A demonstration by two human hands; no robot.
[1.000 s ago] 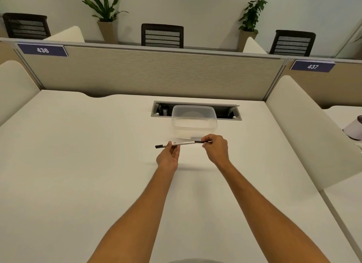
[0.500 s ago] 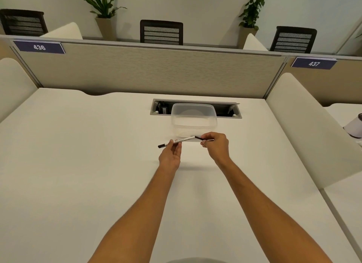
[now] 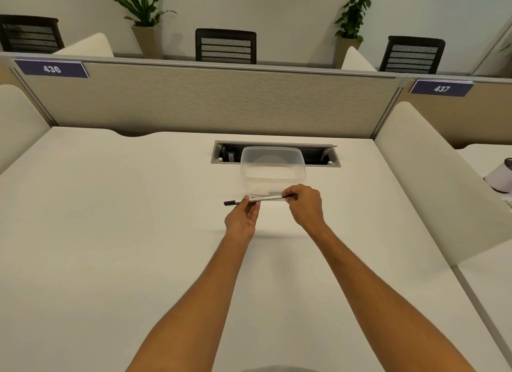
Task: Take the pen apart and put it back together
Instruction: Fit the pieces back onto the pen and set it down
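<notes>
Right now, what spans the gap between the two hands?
In the head view, only the pen's white barrel spans it, pinched by the left hand and the right hand, with the clear container just behind.

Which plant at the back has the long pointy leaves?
The left plant, behind the 436 sign, has long, blade-like leaves. The right plant is bushier with small leaves.
</notes>
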